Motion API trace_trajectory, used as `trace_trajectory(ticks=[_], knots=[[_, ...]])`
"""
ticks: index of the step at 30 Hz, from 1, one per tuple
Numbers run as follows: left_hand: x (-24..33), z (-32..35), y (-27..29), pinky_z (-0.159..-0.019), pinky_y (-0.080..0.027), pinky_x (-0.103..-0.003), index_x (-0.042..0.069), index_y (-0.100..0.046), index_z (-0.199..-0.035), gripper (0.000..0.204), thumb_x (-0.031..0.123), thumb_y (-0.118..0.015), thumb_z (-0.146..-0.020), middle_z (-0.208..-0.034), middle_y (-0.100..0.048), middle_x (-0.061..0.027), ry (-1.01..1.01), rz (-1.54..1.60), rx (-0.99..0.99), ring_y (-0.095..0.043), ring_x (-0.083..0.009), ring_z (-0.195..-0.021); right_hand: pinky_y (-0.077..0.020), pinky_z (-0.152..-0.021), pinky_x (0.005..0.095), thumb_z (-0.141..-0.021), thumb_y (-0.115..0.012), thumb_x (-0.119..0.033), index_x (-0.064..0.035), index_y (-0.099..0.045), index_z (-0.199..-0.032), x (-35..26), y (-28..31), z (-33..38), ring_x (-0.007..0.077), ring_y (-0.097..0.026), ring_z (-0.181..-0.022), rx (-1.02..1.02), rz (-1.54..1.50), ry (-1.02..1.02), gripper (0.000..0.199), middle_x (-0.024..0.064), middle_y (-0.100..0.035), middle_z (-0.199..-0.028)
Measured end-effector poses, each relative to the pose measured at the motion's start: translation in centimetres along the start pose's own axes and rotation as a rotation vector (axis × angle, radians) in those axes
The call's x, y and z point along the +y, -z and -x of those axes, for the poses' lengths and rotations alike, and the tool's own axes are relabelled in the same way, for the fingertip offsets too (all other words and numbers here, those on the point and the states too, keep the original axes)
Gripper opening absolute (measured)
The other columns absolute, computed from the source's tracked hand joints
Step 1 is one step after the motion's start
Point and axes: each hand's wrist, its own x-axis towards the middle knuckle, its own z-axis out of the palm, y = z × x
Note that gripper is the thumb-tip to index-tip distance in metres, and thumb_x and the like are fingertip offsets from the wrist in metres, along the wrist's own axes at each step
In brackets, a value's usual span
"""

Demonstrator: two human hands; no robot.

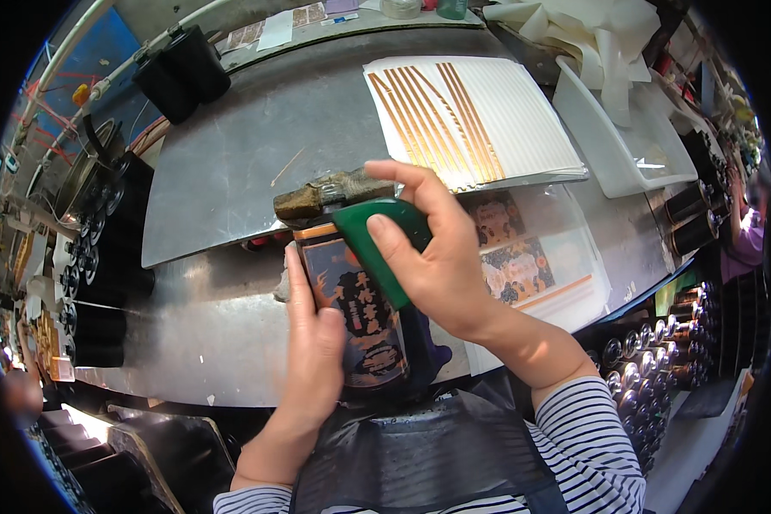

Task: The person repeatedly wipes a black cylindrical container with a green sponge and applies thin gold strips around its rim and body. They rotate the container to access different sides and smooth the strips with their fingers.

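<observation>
A dark canister (351, 295) with an orange-and-black printed label lies in front of me, its far end by a stubby cloth-wrapped bar (334, 193). My left hand (310, 351) rests along the canister's left side, fingers stretched out flat, thumb over the label. In my right hand (433, 248) is a flat green scraper (384, 244), pinched under the thumb, its edge against the upper right of the label. My right index finger reaches out above the scraper, near the wrapped bar. The canister's underside and what supports it are hidden.
Beyond, a white sheet (531, 128) carries several gold strips. Printed label sheets (514, 265) lie to my right. A white plastic tub (621, 146) stands far right. Black canisters (103, 334) line the left edge, and two black cylinders (180, 73) stand at the back left.
</observation>
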Motion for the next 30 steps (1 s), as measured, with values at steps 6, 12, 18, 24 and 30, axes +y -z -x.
trace_trajectory(ticks=[6, 12, 18, 24, 30], knots=[[-3.4, -1.0, 1.4, -0.105, -0.038, -0.036, 0.006, -0.023, -0.149, 0.072, 0.057, -0.028, -0.099, -0.143, -0.040, -0.0131, 0.172, 0.332, -0.051, -0.045, -0.0222, -0.127, -0.0462, -0.076, 0.0256, -0.089, -0.059, -0.006, -0.0016, -0.053, -0.122, 3.7, 1.8, 0.5, 0.0108, -0.055, -0.082, 0.057, -0.033, -0.127, 0.033, 0.0040, -0.060, -0.096], [1.9, -1.2, 0.2, -0.109, -0.031, -0.038, 0.002, -0.018, -0.150, 0.067, 0.025, -0.048, -0.095, -0.143, -0.033, -0.0198, -0.142, -0.206, 0.027, -0.038, -0.0270, -0.132, -0.0478, -0.075, 0.0257, -0.089, -0.059, -0.005, -0.0018, -0.051, -0.123, 0.3, 0.7, -0.4, 0.0115, -0.057, -0.081, -0.047, -0.037, -0.058, 0.035, 0.0098, -0.061, -0.094], [-0.4, -3.5, 0.8, -0.110, -0.024, -0.043, 0.005, -0.003, -0.153, 0.085, 0.028, -0.056, -0.091, -0.144, -0.025, -0.0266, -0.259, -0.566, -0.002, -0.033, -0.0379, -0.129, -0.0479, -0.078, 0.0254, -0.089, -0.059, -0.005, -0.0006, -0.052, -0.122, 3.7, 1.4, 0.7, 0.0115, -0.057, -0.085, 0.029, -0.094, -0.141, 0.034, 0.0069, -0.061, -0.102], [0.4, -2.9, 2.8, -0.114, -0.015, -0.043, 0.002, -0.003, -0.152, 0.091, 0.045, -0.055, -0.091, -0.148, -0.021, -0.0310, -0.170, -0.551, 0.061, -0.014, -0.0391, -0.142, -0.0473, -0.068, 0.0247, -0.088, -0.059, -0.005, -0.0023, -0.052, -0.122, 2.2, 2.4, -0.7, 0.0083, -0.055, -0.074, 0.036, -0.125, -0.175, 0.035, 0.0044, -0.058, -0.088], [-1.2, -2.7, 1.1, -0.114, -0.014, -0.043, 0.000, 0.004, -0.151, 0.100, 0.062, -0.045, -0.090, -0.152, -0.014, -0.0300, -0.160, -0.568, -0.051, -0.014, -0.0387, -0.142, -0.0460, -0.078, 0.0240, -0.089, -0.059, -0.006, -0.0017, -0.052, -0.122, 2.0, 0.9, -0.2, 0.0095, -0.056, -0.086, -0.024, -0.062, -0.083, 0.034, 0.0052, -0.060, -0.097]])
